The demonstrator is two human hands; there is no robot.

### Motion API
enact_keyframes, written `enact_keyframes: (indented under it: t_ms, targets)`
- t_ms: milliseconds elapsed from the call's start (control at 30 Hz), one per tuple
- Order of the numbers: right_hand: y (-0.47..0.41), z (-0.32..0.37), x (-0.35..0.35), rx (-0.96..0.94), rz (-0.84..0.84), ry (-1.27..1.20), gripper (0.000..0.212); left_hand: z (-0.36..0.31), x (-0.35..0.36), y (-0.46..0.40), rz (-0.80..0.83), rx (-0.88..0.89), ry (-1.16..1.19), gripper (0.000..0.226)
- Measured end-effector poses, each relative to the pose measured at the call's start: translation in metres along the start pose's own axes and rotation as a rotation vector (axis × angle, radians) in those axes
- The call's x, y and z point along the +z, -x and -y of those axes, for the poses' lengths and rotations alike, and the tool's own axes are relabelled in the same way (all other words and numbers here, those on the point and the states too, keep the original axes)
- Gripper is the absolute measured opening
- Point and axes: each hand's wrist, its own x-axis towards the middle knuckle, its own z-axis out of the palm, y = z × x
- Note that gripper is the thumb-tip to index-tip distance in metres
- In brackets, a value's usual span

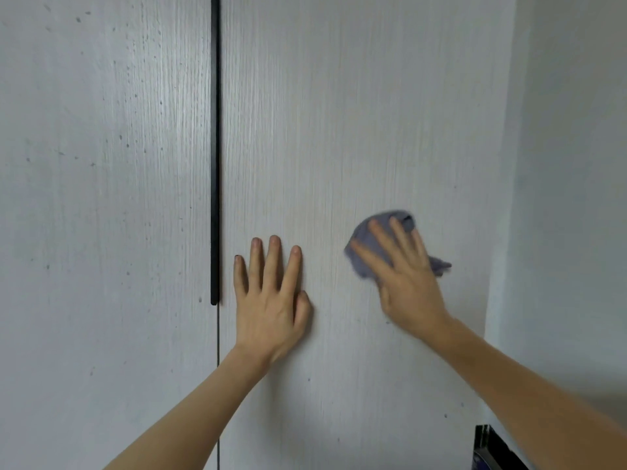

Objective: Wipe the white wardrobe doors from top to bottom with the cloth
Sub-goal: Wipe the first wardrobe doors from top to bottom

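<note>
Two white wood-grain wardrobe doors fill the view: the left door (101, 198) and the right door (356, 113), split by a tall black handle strip (215, 147). My right hand (407, 276) presses a grey-blue cloth (364, 245) flat against the right door with spread straight fingers; the hand and cloth are motion-blurred. My left hand (271, 300) lies flat on the same door, fingers straight and pointing up, just right of the handle's lower end. Small dark specks dot the left door.
A plain white wall (570, 164) meets the wardrobe on the right. A dark object (488, 449) shows at the bottom right corner, partly hidden behind my right forearm.
</note>
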Motion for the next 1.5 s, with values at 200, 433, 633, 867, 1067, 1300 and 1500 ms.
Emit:
enact_keyframes:
  t_ms: [200, 433, 633, 867, 1067, 1300, 1500]
  targets:
    - [0.032, -0.012, -0.003, -0.433, 0.232, 0.069, 0.065, 0.002, 0.007, 0.006, -0.063, 0.026, -0.017, 0.061]
    - [-0.030, -0.050, -0.024, 0.461, -0.059, -0.107, 0.059, -0.006, 0.008, 0.001, -0.064, -0.051, 0.020, 0.060]
    - [0.029, -0.006, -0.003, 0.133, 0.011, -0.010, 0.065, -0.033, 0.004, -0.016, -0.008, -0.137, 0.097, 0.055]
    - [0.005, -0.058, -0.029, 0.205, 0.134, -0.081, 0.058, -0.064, 0.000, -0.073, 0.009, 0.131, 0.033, 0.051]
    - [-0.092, -0.112, -0.057, 0.555, 0.040, -0.152, 0.055, -0.078, -0.009, -0.138, -0.009, 0.211, -0.011, 0.052]
    - [-0.130, -0.124, -0.054, 0.466, -0.047, -0.060, 0.058, -0.076, -0.008, -0.164, -0.066, 0.262, -0.034, 0.053]
    - [-0.047, -0.105, -0.046, 0.050, 0.146, -0.074, 0.060, -0.078, -0.012, -0.168, -0.045, 0.255, -0.022, 0.053]
